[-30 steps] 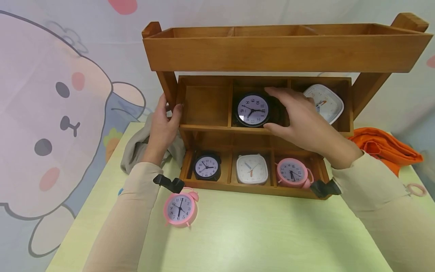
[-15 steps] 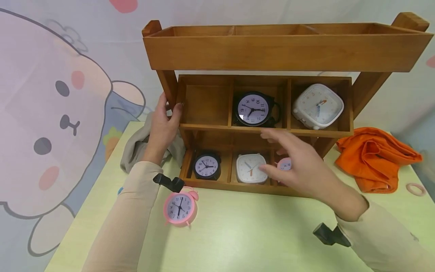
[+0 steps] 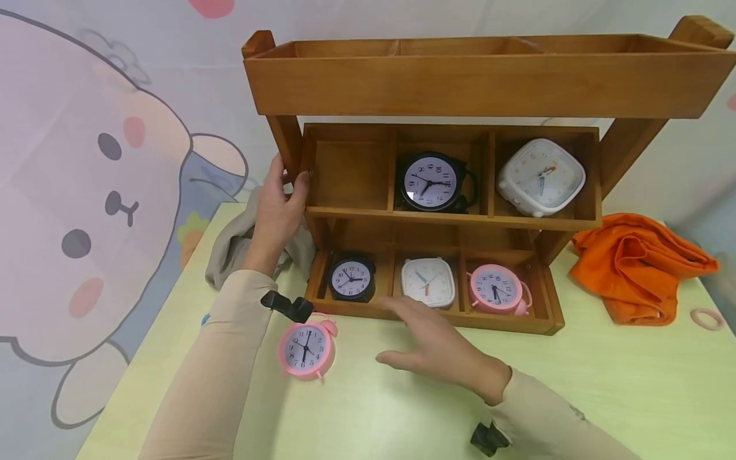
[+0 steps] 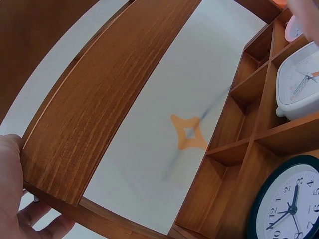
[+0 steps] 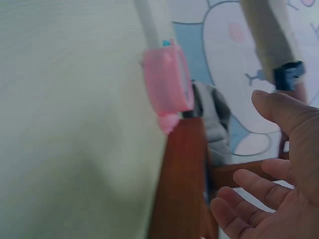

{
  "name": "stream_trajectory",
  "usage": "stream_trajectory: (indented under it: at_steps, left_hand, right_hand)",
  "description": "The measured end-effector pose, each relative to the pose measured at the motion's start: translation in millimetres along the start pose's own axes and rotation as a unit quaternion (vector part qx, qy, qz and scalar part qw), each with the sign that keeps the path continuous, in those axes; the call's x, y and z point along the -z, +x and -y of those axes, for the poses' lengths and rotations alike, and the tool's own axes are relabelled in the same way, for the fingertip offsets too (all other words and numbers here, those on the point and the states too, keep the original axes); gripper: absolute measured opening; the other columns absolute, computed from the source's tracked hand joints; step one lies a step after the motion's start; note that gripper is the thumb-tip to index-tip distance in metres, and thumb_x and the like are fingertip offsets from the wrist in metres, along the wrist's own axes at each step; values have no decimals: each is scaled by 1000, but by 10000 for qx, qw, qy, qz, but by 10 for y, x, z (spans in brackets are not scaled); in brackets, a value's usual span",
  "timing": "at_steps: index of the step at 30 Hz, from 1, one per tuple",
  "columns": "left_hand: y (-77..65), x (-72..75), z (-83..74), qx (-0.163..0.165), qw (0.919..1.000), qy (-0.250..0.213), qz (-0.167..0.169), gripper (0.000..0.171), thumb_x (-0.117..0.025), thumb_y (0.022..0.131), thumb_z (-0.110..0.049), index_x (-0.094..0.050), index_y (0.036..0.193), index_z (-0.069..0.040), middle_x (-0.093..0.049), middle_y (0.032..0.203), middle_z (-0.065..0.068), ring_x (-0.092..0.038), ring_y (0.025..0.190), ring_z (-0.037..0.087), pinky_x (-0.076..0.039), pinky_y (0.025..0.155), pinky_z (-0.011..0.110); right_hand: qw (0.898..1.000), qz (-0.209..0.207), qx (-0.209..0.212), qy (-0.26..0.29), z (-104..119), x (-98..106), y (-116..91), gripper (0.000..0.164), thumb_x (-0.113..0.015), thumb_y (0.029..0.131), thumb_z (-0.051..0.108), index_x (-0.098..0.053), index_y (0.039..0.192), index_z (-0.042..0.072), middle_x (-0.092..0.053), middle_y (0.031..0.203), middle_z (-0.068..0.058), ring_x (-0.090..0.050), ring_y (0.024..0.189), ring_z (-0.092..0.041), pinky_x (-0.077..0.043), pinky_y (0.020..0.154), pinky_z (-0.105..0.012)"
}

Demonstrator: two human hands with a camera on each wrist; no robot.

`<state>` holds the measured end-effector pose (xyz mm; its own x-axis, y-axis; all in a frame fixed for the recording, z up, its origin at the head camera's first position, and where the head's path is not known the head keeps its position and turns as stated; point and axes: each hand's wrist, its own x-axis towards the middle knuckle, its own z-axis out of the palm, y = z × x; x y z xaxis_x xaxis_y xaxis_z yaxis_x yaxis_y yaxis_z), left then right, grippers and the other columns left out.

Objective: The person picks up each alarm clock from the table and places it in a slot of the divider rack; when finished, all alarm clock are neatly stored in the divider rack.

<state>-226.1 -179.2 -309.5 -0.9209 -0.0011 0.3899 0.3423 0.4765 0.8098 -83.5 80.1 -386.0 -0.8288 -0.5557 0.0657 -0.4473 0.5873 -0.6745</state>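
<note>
My left hand (image 3: 277,214) grips the left side of the wooden tiered shelf (image 3: 471,86), thumb in front at the middle tier's end. In the left wrist view its fingers (image 4: 55,226) curl beneath the wood. My right hand (image 3: 439,345), spread and holding nothing, hovers before the lower tier, right of a pink alarm clock (image 3: 303,351) standing on the table. The middle tier bears a black clock (image 3: 430,172), turned on its side, and a tilted white clock (image 3: 543,176). Below are a black clock (image 3: 351,279), a white clock (image 3: 427,281) and a pink clock (image 3: 494,287).
An orange cloth (image 3: 641,268) lies right of the shelf, with a pink ring (image 3: 707,319) nearby. A grey cloth (image 3: 232,246) is bunched at the left. The top tier (image 3: 460,48) overhangs the others. Behind hangs a cartoon-print backdrop (image 3: 132,211).
My right hand has let go of the black clock in the middle tier and moved down and left over the table towards the loose pink clock. My left hand keeps its hold.
</note>
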Motion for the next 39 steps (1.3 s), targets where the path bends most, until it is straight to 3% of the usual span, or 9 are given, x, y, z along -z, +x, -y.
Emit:
stream_trajectory:
  at_steps: [6,11,17,23,28,39]
  left_hand:
    - [-5,-1,-3,40,10000,-2,-1,50,-48,103,-27,-34,149,-14,-49,142,12,-51,127,27,-49,104,47]
    - [2,-2,6,-7,10000,-38,-25,51,-49,102,-26,-34,149,-14,-49,142,12,-52,126,27,-50,104,46]
    - [1,-6,6,-29,10000,-33,-41,50,-49,102,-25,-35,148,-12,-50,141,13,-53,125,27,-50,102,47]
    - [-11,0,-6,18,10000,-2,-22,51,-48,102,-27,-34,149,-13,-49,143,11,-52,126,27,-50,103,47]
    - [-17,0,-15,53,10000,10,-22,51,-48,102,-27,-34,149,-13,-49,143,11,-52,126,27,-49,104,47]
    - [-19,2,-26,48,10000,-9,-18,51,-48,102,-27,-34,150,-14,-49,143,10,-51,126,26,-49,104,46]
  right_hand:
    - [9981,533,-39,322,21,-319,178,84,-79,81,40,-39,151,16,-42,154,-3,-38,142,-26,-32,117,-49]
    - [9957,843,212,306,38,-603,341,90,-81,79,39,-35,153,14,-39,155,-3,-34,144,-23,-30,119,-47]
    - [9973,648,340,56,28,-911,435,98,-83,75,42,-31,154,14,-39,151,-8,-29,143,-28,-27,116,-54]
    - [9980,419,308,-363,69,-1098,488,104,-83,71,45,-28,155,18,-37,151,-10,-28,141,-30,-33,107,-49]
    - [9978,305,265,-529,79,-1172,522,104,-82,73,43,-24,156,19,-39,149,-7,-30,138,-27,-34,105,-45]
    - [9974,-4,187,-695,94,-1209,534,95,-81,76,40,-32,154,19,-44,144,-6,-35,133,-26,-35,101,-40]
